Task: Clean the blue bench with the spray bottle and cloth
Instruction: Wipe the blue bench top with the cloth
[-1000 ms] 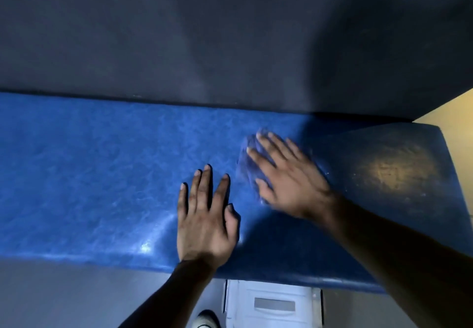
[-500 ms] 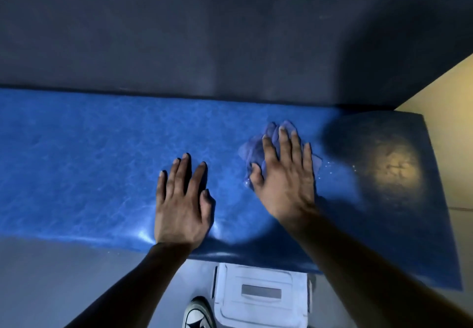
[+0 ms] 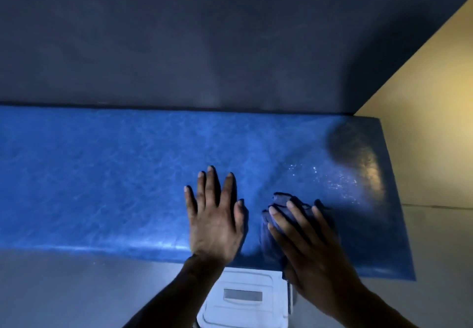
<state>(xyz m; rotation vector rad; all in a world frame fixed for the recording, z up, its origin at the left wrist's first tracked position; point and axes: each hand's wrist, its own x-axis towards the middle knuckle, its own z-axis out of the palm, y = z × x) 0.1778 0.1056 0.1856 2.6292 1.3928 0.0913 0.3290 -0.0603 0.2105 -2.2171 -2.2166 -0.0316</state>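
Head view: two hands, left hand [image 3: 216,221] flat, right hand [image 3: 311,248] pressing one cloth [image 3: 282,201].

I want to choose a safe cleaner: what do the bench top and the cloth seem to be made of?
Bench: probably glossy vinyl or laminate; marbled blue, with shiny highlights and droplets beading on it. Cloth: soft dark-blue fabric, perhaps microfibre; it bunches in folds under the right hand.

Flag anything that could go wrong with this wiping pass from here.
The cloth under the right hand sits at the front edge of the blue bench; another pull toward the body could drag it off onto the white container below. Spray droplets near the far right end are unwiped and may get missed. The left hand presses flat on the bench and could slip if the surface is wet.
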